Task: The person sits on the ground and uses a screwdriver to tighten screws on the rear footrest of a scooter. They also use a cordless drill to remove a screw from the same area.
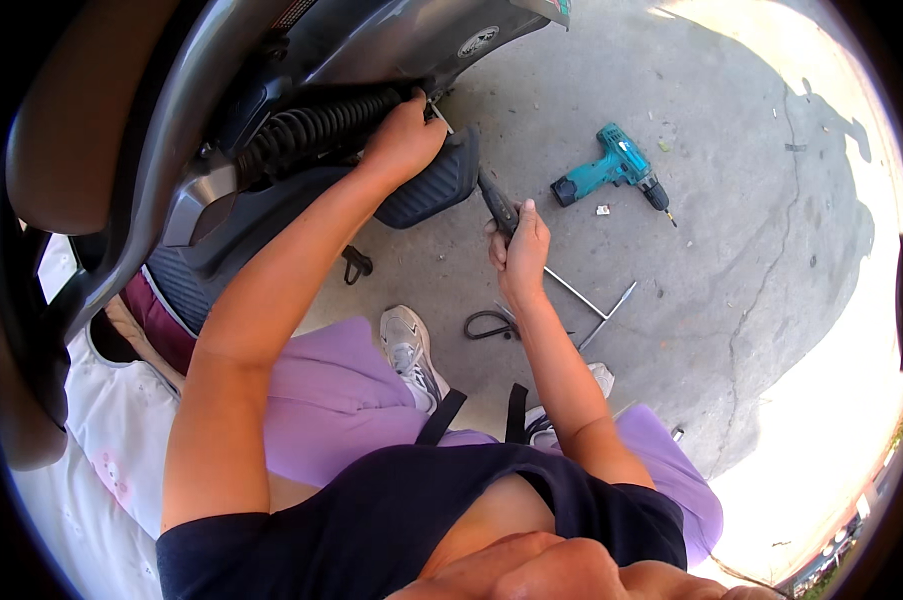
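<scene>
At the underside of a grey scooter's body panel, my left hand is closed beside the front end of a black coil spring. A short silver piece shows by its thumb; what the fingers hold is hidden. Just below that hand juts a black ribbed footrest. My right hand is closed around a dark, slim tool with a tapered end. The tool points up and left toward the footrest's right edge. Its exact kind is unclear.
On the concrete lies a teal cordless drill with a bit fitted. A silver T-handle wrench rests beyond my right forearm. Near my shoes are a black looped strap and a small black part. A white cloth covers the left side.
</scene>
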Action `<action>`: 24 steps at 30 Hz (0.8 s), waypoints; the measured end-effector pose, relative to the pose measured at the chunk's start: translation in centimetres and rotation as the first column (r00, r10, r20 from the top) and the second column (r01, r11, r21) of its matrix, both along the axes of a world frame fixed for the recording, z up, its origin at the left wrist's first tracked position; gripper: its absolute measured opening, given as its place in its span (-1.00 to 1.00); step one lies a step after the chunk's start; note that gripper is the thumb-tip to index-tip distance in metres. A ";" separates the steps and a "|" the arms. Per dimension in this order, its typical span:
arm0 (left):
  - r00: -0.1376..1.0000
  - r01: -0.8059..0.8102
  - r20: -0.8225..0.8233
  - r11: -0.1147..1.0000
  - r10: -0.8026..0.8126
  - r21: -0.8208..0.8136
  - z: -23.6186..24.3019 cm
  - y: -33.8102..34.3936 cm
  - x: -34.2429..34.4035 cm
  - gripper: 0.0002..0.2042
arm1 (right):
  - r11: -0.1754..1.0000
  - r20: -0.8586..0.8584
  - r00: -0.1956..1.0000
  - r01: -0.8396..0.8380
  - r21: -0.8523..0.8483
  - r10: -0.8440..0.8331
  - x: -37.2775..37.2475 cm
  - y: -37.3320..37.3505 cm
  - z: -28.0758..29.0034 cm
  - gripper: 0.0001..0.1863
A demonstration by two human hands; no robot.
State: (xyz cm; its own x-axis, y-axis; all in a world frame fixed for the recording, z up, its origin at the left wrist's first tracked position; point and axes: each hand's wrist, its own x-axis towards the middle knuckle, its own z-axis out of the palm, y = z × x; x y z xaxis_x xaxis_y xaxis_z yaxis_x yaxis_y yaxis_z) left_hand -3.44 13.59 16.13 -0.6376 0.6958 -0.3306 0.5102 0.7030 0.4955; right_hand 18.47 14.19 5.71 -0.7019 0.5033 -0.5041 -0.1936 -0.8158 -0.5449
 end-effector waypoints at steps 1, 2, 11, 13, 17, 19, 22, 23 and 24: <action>1.000 0.009 -0.011 1.000 -0.009 -0.008 -0.1 0.1 0.0 -0.40 | 0.996 -0.102 0.994 -0.035 -0.086 0.026 0.6 0.9 -1.9 -0.60; 1.000 0.017 -0.024 1.000 -0.018 -0.022 -0.1 0.1 -0.2 -0.39 | 0.993 -0.116 0.993 -0.019 -0.119 0.006 0.3 0.9 -1.5 -0.61; 0.996 0.085 -0.006 0.992 -0.085 0.094 0.3 -0.3 -0.3 -0.40 | 0.845 0.140 0.964 0.120 0.521 -0.224 -0.2 -2.0 0.6 -0.67; 0.997 0.076 -0.016 0.989 -0.074 0.127 0.1 -0.8 -0.5 -0.41 | 0.907 0.170 0.977 0.045 0.418 -0.127 -0.2 -1.6 1.1 -0.65; 0.998 0.066 0.010 0.977 -0.070 0.203 -0.4 -0.8 -0.6 -0.43 | 0.973 -0.073 0.997 0.018 -0.231 -0.036 0.9 -0.3 -1.8 -0.60; 0.997 0.080 0.009 0.984 -0.083 0.157 -0.3 -1.1 -0.6 -0.44 | 0.937 -0.061 0.996 0.043 -0.346 -0.068 0.2 -0.4 -1.4 -0.59; 0.994 0.061 0.081 0.992 -0.071 0.111 0.2 -0.9 -0.7 -0.46 | 0.713 0.266 0.913 0.039 0.700 -0.311 -1.3 -2.5 -0.3 -0.59; 0.992 0.045 0.114 0.994 -0.056 0.096 0.4 -0.8 -0.7 -0.47 | 0.686 0.278 0.915 0.000 0.727 -0.294 -1.1 -2.5 -0.8 -0.60; 0.992 0.051 0.108 0.994 -0.062 0.099 0.4 -0.8 -0.6 -0.47 | 0.657 0.290 0.916 -0.040 0.753 -0.277 -0.6 -2.4 -1.8 -0.60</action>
